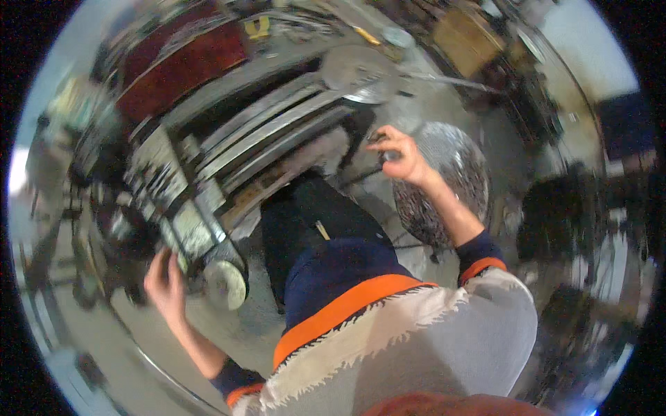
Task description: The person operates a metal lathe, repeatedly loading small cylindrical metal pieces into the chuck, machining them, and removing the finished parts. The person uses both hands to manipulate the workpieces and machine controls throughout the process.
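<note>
In front of me stands a long metal machine with bright parallel rails, much like a lathe. My left hand is at its left end, beside a pale box-shaped housing and a pale round wheel. The fingers look stretched out and parted; whether they touch the machine is unclear. Above the floor near the rails' right end, my right hand is raised with its fingers curled round something small and dark, too blurred to name. Just beyond that hand lies a round container heaped with what look like metal shavings.
A grey disc sits at the rails' far right end. Behind the machine stands a dark red panel, with a yellow piece near it. Farther right are a brown box and dark cluttered equipment.
</note>
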{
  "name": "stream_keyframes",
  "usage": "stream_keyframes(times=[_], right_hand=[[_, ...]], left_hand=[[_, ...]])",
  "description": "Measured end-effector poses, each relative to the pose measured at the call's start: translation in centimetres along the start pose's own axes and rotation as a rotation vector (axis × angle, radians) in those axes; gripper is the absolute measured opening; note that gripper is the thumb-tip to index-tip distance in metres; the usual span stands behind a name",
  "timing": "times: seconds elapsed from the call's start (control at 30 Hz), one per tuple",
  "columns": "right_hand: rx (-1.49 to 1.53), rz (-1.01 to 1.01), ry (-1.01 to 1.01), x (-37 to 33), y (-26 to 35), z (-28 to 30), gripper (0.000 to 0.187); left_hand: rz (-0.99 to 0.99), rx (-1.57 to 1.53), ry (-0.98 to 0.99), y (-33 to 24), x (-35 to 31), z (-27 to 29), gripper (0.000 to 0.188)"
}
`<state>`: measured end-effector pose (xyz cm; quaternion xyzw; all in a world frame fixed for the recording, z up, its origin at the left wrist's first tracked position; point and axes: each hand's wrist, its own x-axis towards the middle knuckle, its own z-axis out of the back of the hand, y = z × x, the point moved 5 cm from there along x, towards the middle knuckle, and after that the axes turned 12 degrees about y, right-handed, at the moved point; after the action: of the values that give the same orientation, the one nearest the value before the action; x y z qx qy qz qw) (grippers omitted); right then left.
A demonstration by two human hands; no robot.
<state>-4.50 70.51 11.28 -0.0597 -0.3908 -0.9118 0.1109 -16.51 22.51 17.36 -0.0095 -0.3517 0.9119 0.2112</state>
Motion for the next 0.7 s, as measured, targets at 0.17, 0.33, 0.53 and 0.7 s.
stream_keyframes(times=[0.17,0.33,0.53,0.7], right_hand=[[0.132,0.524,0.148,9.9,11.6,-5.9,0.046],[0.142,0.751,0.283,13.6,19.2,-9.2,0.046],[0.046,0.715,0.404,15.5,21.4,-11.6,0.038],[0.002,0.775,0.487,17.3,22.5,-13.3,0.036]], left_hand=[[-0.234,-0.058,0.044,-9.2,4.2,-3.2,0.018],[-0.14,-0.149,0.116,-10.3,4.0,-4.5,0.025],[-0.068,-0.175,0.11,-7.3,2.7,-3.4,0.028],[-0.114,-0.252,-0.028,-5.0,2.1,-2.4,0.029]])
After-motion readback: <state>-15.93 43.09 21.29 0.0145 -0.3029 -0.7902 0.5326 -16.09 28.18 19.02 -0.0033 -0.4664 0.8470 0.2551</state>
